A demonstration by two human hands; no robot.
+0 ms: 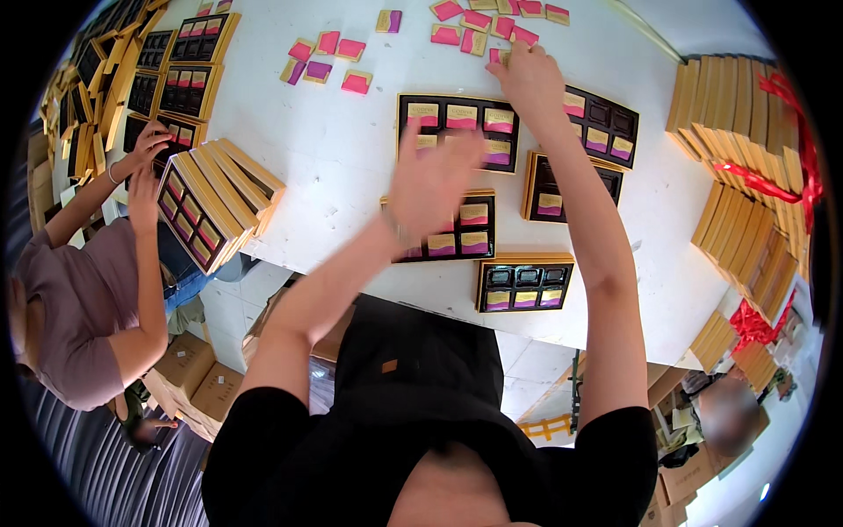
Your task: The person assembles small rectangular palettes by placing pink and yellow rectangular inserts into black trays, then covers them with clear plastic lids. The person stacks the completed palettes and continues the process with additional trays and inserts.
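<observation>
My right hand (534, 83) reaches over the table's far side, its thumb and forefinger closed about a pink-and-gold wrapped chocolate (499, 56) at the edge of a loose pile. Motion smears my left hand (436, 180), which hovers above two dark trays in gold boxes; its fingers cannot be read. The far tray (458, 97) shows pink pieces behind and purple ones in front. Part of the nearer tray (474, 227) is hidden by that hand. Under my right arm, a right-hand box (615, 114) and a middle box (597, 184) have bare compartments. The nearest box (525, 285) holds purple pieces in its front row.
More loose chocolates (327, 42) lie at the far left. A co-worker's hands (145, 167) touch boxes at the left, beside a leaning stack of gold boxes (233, 189). Stacked gold boxes (733, 105) with red ribbon (786, 92) line the right edge.
</observation>
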